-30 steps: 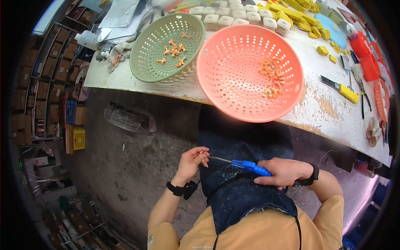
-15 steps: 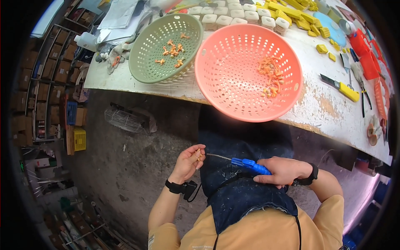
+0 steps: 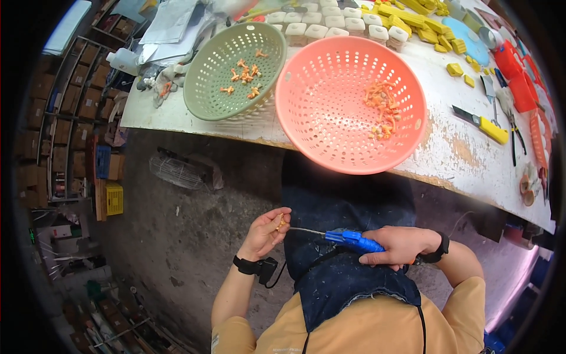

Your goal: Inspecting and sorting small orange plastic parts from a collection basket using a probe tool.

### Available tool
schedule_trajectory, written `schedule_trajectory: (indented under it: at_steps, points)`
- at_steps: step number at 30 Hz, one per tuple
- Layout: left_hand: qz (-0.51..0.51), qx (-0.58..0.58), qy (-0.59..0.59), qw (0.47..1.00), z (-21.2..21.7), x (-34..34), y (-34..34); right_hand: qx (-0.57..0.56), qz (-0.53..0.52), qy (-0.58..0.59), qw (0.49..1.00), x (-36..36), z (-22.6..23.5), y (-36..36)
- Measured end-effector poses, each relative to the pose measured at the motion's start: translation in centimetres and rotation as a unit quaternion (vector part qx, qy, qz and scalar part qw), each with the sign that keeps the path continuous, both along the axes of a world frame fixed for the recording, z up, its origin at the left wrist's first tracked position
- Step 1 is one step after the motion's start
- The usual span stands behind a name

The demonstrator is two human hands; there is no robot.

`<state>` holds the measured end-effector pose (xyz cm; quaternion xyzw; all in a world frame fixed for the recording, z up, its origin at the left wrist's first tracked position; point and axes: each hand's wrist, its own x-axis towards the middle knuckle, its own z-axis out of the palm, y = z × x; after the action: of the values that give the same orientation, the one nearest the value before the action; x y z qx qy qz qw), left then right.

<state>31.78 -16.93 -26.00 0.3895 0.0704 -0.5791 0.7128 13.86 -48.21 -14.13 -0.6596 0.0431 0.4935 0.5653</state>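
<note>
My left hand (image 3: 266, 233) pinches a small orange piece (image 3: 281, 222) between thumb and fingertips, above my lap. In my right hand (image 3: 402, 245) is a blue-handled tool (image 3: 352, 239) with a thin metal rod (image 3: 306, 230). The rod points left, and its tip meets the lower side of the orange piece or lies very close to it. On the bench, a pink colander (image 3: 330, 127) holds a cluster of similar orange pieces (image 3: 382, 106) along its right side. A green colander (image 3: 206, 88) to its left has several more orange pieces (image 3: 244, 72).
The white workbench (image 3: 460, 171) has a worn front edge beyond my lap. Yellow blocks (image 3: 413, 20), pale square blocks (image 3: 315, 29), a yellow-handled knife (image 3: 492, 130) and pliers (image 3: 514, 124) lie on it. A wire basket (image 3: 180, 171) sits on the floor, left of my legs.
The tool has shifted slightly left and its rod tip has dropped lower beside the orange piece. My left hand has stayed nearly in place, with the piece showing more between the fingers.
</note>
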Motion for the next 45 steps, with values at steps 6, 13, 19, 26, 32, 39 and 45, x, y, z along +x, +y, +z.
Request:
schedule_trajectory:
  at_steps: [6,13,19,26,32,39,45]
  points:
    - [-0.022,0.045,-0.048,0.998,1.5,0.7,-0.7,-0.010,-0.026,-0.034,0.999,-0.1,0.9,0.1]
    - [-0.037,0.052,-0.342,0.937,14.5,5.3,-5.8,0.080,-0.145,-0.026,0.986,-1.9,-0.2,-0.3]
    - [-0.078,0.174,-0.624,0.758,20.1,16.6,-13.0,0.018,-0.167,-0.017,0.986,-2.7,-0.1,1.0]
    - [-0.135,0.237,-0.811,0.517,21.1,16.8,-19.0,0.002,-0.187,-0.030,0.982,-4.4,-1.6,0.0]
    - [-0.365,0.095,-0.795,0.476,23.6,7.1,-27.3,-0.004,-0.209,-0.031,0.977,-5.1,-2.7,0.1]
    - [-0.479,0.182,-0.785,0.349,18.5,6.2,-33.3,0.000,-0.201,-0.038,0.979,-5.8,-3.5,0.5]
    - [-0.442,0.130,-0.797,0.390,16.3,5.5,-33.6,-0.006,-0.215,-0.031,0.976,-6.5,-4.1,0.2]
